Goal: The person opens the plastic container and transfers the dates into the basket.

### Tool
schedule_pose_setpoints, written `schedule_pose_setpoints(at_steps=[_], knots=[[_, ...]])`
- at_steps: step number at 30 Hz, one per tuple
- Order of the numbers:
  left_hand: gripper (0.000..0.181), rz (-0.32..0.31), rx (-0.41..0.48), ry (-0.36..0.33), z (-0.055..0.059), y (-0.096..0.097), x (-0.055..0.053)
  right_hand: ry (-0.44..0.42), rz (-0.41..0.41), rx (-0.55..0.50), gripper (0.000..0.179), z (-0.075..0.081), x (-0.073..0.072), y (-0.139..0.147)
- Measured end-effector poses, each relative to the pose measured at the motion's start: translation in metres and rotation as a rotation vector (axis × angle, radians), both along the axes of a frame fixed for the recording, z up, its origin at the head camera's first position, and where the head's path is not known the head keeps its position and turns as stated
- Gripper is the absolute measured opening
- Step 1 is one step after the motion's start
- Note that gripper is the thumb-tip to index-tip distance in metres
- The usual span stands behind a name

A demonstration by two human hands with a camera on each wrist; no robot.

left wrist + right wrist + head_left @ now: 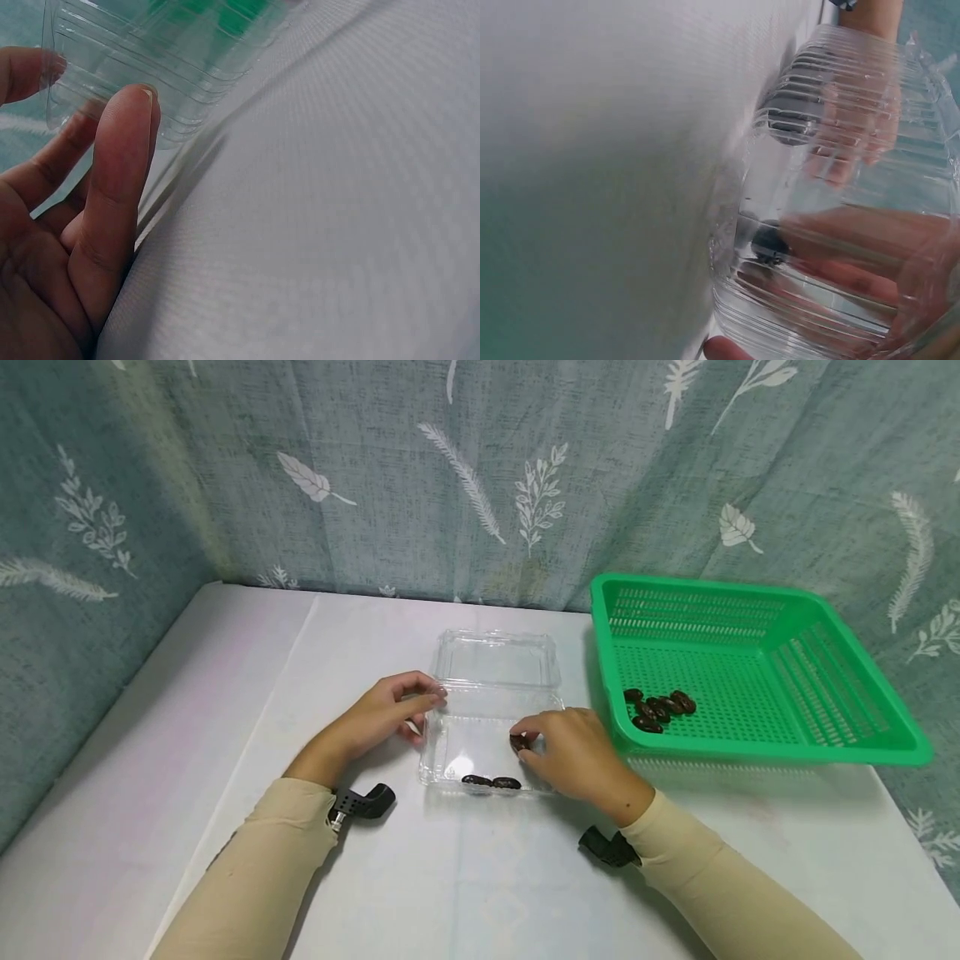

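Note:
A clear plastic clamshell container (463,743) lies with its lid (497,660) folded back away from the person. My left hand (386,708) holds its left side, with the thumb (124,142) against the ribbed wall in the left wrist view. Over the right half of the base, my right hand (576,756) pinches a dark brown, glossy date (518,742) between thumb and fingers. Two more dates (491,782) lie end to end along the near wall inside. Through the plastic in the right wrist view, the right hand's fingers (847,232) show around a dark shape.
A green perforated basket (757,750) stands to the right of the container, with several dates (660,708) in its near left corner. White cloth (480,877) covers the table, and a leaf-patterned curtain (375,485) hangs behind it.

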State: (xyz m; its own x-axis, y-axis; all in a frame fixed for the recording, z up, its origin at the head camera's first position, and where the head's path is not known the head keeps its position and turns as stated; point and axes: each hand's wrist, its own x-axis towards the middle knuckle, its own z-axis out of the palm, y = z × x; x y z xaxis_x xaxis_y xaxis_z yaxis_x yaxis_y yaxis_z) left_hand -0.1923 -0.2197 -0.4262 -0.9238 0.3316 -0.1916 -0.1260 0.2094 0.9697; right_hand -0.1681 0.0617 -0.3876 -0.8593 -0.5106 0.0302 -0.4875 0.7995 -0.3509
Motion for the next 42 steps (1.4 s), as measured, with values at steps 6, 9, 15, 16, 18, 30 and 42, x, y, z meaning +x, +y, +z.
schedule_pose_setpoints(at_steps=[6,9,15,16,18,30,42], knots=[[0.033,-0.004,-0.010,-0.012,0.000,-0.001,0.002,-0.013,-0.020,-0.042,0.025,-0.001,0.003,0.000],[0.033,-0.011,0.000,-0.009,0.001,0.000,0.002,0.020,-0.030,-0.084,0.026,-0.001,0.005,0.002],[0.033,-0.009,0.004,0.004,0.003,0.000,0.002,0.122,-0.034,-0.143,0.025,0.000,0.009,0.005],[0.033,-0.009,0.002,0.003,0.003,0.000,0.002,0.134,-0.037,-0.148,0.026,0.000,0.010,0.006],[0.033,-0.012,-0.001,0.003,0.003,0.000,0.002,0.164,-0.042,-0.154,0.027,0.000,0.012,0.007],[0.033,-0.014,-0.006,0.006,0.002,0.000,0.000,0.364,-0.015,-0.150,0.029,-0.001,0.021,0.012],[0.034,-0.004,-0.018,0.006,0.002,0.000,-0.001,0.505,0.020,-0.236,0.029,-0.003,0.017,0.010]])
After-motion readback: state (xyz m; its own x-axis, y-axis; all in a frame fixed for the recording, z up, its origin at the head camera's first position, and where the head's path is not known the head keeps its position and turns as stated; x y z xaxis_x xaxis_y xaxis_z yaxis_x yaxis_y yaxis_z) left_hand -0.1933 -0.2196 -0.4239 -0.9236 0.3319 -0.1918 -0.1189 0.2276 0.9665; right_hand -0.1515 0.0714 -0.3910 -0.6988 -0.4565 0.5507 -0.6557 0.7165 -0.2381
